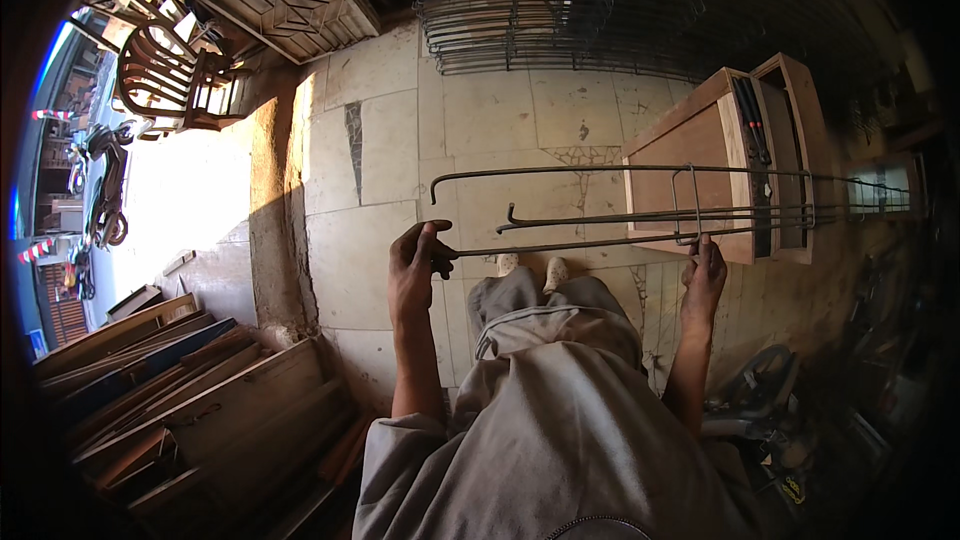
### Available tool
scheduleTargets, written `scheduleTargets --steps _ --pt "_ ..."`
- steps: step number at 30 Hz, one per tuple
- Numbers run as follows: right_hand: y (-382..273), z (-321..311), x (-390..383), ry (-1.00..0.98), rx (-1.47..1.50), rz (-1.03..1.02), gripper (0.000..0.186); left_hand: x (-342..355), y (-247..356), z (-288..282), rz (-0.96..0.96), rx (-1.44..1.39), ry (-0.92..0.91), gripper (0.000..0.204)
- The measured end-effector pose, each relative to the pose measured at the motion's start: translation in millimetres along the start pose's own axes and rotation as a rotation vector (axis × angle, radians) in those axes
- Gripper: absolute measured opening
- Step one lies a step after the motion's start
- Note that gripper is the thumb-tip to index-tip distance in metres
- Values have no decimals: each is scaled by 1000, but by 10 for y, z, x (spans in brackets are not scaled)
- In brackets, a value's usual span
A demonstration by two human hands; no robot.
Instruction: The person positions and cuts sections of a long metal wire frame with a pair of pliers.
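Note:
A rebar cage [590, 172] of long thin steel bars stretches from in front of me far out to the right. My left hand [420, 248] is closed round the hooked end of its nearest bar. With my right hand [704, 270] I pinch the same bar where a rectangular wire stirrup [686, 202] crosses it. Another stirrup [811, 202] sits farther right along the bars. The bars pass above a wooden box-like bench [690, 130]. A hand tool with red and black handles [752, 122] lies in that bench's slot.
Many more steel cages [500, 25] are stacked along the far side. A wooden chair [160, 80] stands by the bright doorway at the left. Wooden boards and panels [240, 395] lean at the lower left. Dark machinery [755, 380] is on the floor at the right.

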State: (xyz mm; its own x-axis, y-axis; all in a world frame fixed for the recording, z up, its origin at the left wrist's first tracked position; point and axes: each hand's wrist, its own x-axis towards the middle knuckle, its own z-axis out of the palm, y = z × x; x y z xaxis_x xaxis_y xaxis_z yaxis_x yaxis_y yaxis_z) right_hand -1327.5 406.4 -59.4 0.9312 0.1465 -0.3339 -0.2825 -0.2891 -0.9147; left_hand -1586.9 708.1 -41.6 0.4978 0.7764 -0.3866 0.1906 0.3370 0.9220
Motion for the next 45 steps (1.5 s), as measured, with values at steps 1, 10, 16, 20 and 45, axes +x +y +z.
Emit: scheduleTargets --steps 1,10,16,20,45 --pt "-74 37 -38 8 -18 -23 24 8 2 -1 -3 -6 -7 39" --pt "105 -54 89 2 -180 -359 18 57 24 18 35 42 -28 37" --pt "-23 -67 61 52 193 -88 29 8 31 28 53 117 -3 39" --pt "-129 -275 86 97 183 -70 33 -30 117 79 67 117 16 40" --pt "-186 -216 135 -285 511 206 35 -99 243 87 104 145 65 40"
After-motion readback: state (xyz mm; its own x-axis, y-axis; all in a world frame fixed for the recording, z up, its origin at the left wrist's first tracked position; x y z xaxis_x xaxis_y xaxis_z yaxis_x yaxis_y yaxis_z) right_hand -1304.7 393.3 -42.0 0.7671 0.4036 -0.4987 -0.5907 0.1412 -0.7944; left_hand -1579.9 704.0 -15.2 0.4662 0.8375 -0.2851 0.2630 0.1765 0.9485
